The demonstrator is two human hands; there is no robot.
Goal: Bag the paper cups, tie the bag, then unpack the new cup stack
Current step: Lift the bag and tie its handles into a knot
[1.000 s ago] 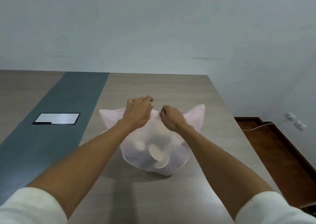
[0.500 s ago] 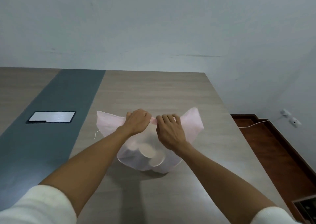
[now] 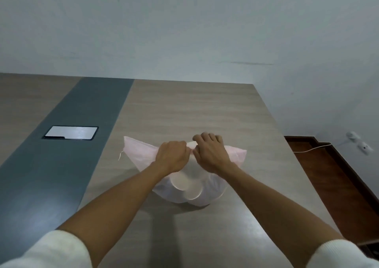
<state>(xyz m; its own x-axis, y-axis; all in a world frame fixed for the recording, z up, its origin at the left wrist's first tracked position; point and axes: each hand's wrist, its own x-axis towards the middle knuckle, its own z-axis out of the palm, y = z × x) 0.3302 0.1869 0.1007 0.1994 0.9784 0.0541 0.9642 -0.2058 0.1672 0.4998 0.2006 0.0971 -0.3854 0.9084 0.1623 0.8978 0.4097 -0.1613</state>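
A translucent pale pink plastic bag (image 3: 141, 155) sits on the wooden table (image 3: 184, 112) in front of me. White paper cups (image 3: 184, 183) show through its lower part. My left hand (image 3: 172, 157) grips the gathered top of the bag from the left. My right hand (image 3: 211, 155) grips the same gathered top from the right, fingers curled over it. The two hands touch at the middle. The bag's two upper corners stick out to either side. No new cup stack is in view.
A dark grey strip (image 3: 61, 165) runs along the table's left part, with a rectangular silver cover plate (image 3: 70, 133) set into it. The table's right edge drops to a brown floor (image 3: 338, 175) with a white cable (image 3: 311, 149) and wall sockets (image 3: 359, 144).
Both hands have moved down and closer together on the bag's top. The bag's upper corners have spread flatter sideways and the right hand's fingers have turned over the gathered plastic.
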